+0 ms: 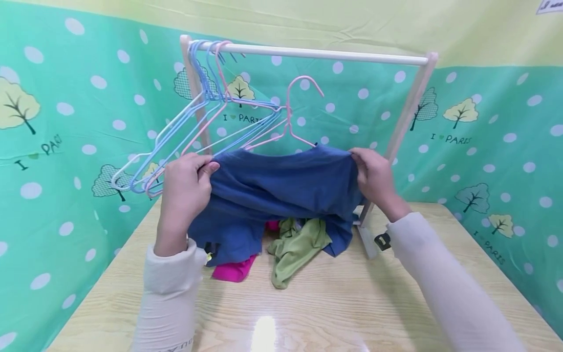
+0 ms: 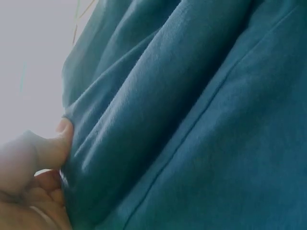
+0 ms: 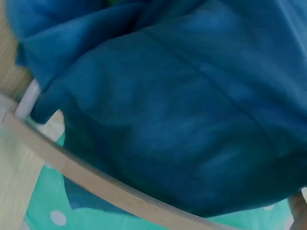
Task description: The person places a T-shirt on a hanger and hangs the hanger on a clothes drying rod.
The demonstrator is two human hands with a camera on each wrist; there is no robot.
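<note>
Pinching blue garment (image 1: pixel 281 188) by shoulders in front of rack (image 1: pixel 334 55): my left hand (image 1: pixel 186 188) and right hand (image 1: pixel 376 178) both grip fabric, presumably to spread it over pink hanger (image 1: pixel 288 111) (hook off rack's rail). Spare hangers (image 1: pixel 206 93) crowd rack's left end.

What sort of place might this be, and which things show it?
Probably a staged indoor workspace for handling clothes: a small clothes rack stands on a wood-look table, with a printed backdrop behind.
</note>
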